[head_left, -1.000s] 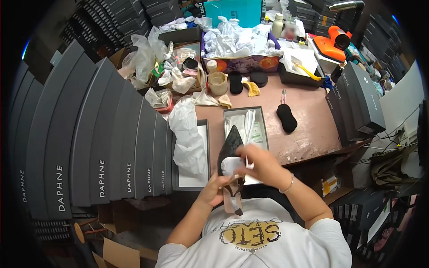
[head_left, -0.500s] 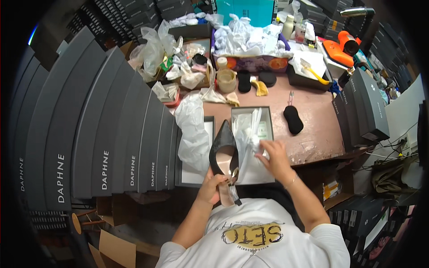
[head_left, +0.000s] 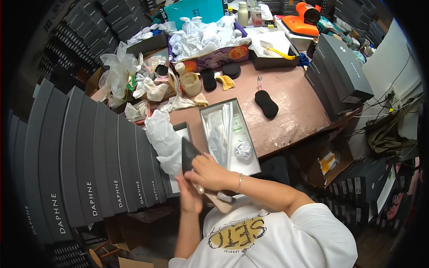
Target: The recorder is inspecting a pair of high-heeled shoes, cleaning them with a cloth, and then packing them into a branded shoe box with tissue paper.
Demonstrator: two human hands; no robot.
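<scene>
A black pointed high-heeled shoe [head_left: 189, 154] with a pale insole is held in front of my shirt, toe pointing away. My left hand [head_left: 191, 196] is closed round its near part from the left. My right hand [head_left: 211, 173] reaches across and is closed over the shoe's opening; its fingertips are partly hidden. Just beyond, an open grey shoe box [head_left: 255, 154] holds white tissue [head_left: 217, 140] and a crumpled paper ball [head_left: 243, 150]. Left of the shoe, a loose white tissue sheet [head_left: 163, 140] lies over a second grey box part [head_left: 185, 129].
Tall grey shoe boxes [head_left: 80, 156] stand in a row at left; more boxes [head_left: 337, 71] are stacked at right. On the table [head_left: 297, 109] are a black oval pad [head_left: 267, 104], a jar [head_left: 191, 84], a purple carton of white paper [head_left: 210, 60] and a tray with a yellow-handled tool [head_left: 281, 53].
My right hand has left the box and come left onto the shoe. The shoe has tilted and shifted left. The paper ball now lies plainly in the box. The whole view has turned.
</scene>
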